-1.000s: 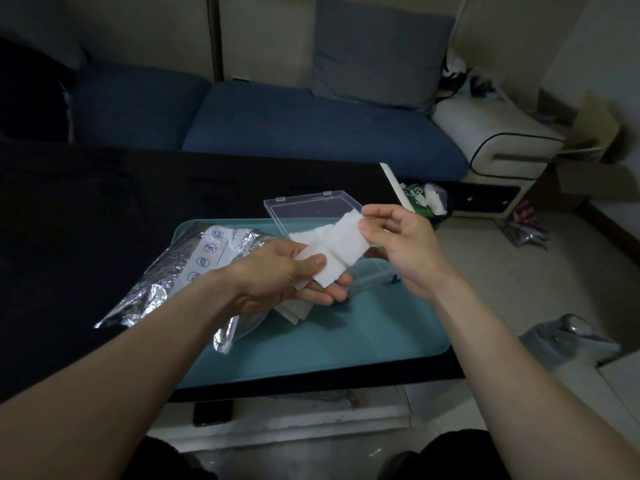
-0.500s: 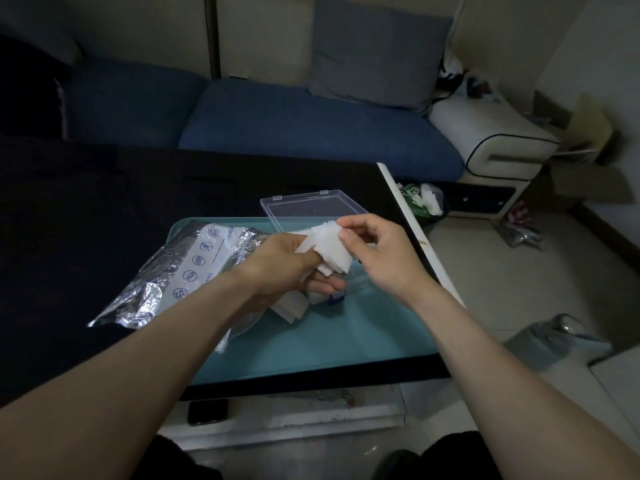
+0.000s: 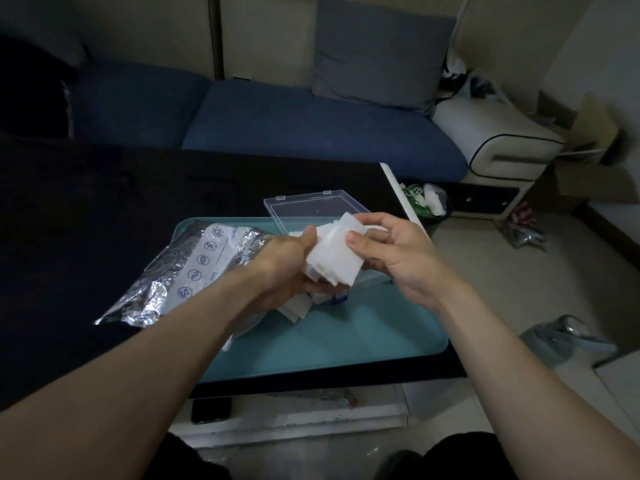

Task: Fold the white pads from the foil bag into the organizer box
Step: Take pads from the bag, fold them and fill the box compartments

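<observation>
A folded white pad point(image 3: 334, 259) is held above the teal tray point(image 3: 346, 341). My left hand point(image 3: 287, 268) grips its left side from below, thumb on top. My right hand point(image 3: 391, 254) pinches its right edge between thumb and fingers. Behind the hands stands the clear organizer box point(image 3: 311, 209) with its lid open; its base is mostly hidden. More white pads point(image 3: 294, 308) lie on the tray under my left hand. The silver foil bag point(image 3: 194, 271) lies at the tray's left edge, partly under my left forearm.
The tray rests on a black table point(image 3: 104, 220) whose right edge runs close to the box. A blue sofa point(image 3: 294, 123) stands behind the table. A bin with white and green waste point(image 3: 427, 199) and a crumpled bag point(image 3: 568, 337) sit on the floor at right.
The pad has gone from spread out between both hands to a compact folded stack. My hands have drawn closer together over the tray.
</observation>
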### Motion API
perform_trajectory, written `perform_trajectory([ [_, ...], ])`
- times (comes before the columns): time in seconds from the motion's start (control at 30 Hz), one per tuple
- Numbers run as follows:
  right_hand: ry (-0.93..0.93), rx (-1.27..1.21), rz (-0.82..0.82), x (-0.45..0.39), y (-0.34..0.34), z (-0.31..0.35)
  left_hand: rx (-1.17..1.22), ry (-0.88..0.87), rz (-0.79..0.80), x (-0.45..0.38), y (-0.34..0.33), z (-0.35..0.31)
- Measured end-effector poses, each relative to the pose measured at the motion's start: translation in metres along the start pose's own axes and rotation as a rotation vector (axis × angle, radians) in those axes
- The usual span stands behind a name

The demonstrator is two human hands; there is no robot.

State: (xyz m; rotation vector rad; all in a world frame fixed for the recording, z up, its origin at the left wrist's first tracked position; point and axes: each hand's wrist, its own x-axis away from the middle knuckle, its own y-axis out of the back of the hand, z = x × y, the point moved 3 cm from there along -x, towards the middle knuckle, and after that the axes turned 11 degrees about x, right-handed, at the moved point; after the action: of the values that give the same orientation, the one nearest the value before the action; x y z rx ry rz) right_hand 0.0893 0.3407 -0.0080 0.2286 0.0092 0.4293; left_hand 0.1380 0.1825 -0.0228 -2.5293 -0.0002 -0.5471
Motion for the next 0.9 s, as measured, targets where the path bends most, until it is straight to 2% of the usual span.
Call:
perform_trajectory([
  [0.07, 0.028, 0.136, 0.02, 0.002, -0.011, 0.001, 0.066, 0.108, 0.179, 0.001, -0.007, 0.005],
  [0.13, 0.085, 0.337, -0.039, 0.002, -0.017, 0.003, 0.045, 0.154, 0.305, 0.003, -0.014, 0.006],
  [0.2, 0.131, 0.475, -0.049, 0.002, -0.017, 0.005, -0.027, 0.105, 0.264, 0.002, -0.015, 0.006],
  [0.3, 0.109, 0.523, 0.13, 0.006, -0.016, 0.003, -0.043, 0.06, 0.159, -0.004, -0.011, 0.007],
  [0.37, 0.147, 0.6, 0.226, 0.011, -0.023, 0.002, -0.011, 0.098, 0.187, -0.004, -0.013, 0.01],
  [0.43, 0.195, 0.646, 0.211, 0.01, -0.029, 0.002, 0.029, 0.128, 0.265, -0.001, -0.02, 0.011],
  [0.6, 0.308, 0.561, 0.119, 0.011, -0.026, 0.013, 0.063, 0.107, 0.362, -0.004, -0.019, 0.007],
  [0.77, 0.175, 0.566, 0.21, 0.01, -0.025, 0.005, 0.162, 0.177, 0.272, -0.004, -0.02, 0.01],
  [0.9, 0.172, 0.538, 0.139, 0.009, -0.018, 0.005, 0.188, 0.178, 0.328, 0.001, -0.022, 0.007],
])
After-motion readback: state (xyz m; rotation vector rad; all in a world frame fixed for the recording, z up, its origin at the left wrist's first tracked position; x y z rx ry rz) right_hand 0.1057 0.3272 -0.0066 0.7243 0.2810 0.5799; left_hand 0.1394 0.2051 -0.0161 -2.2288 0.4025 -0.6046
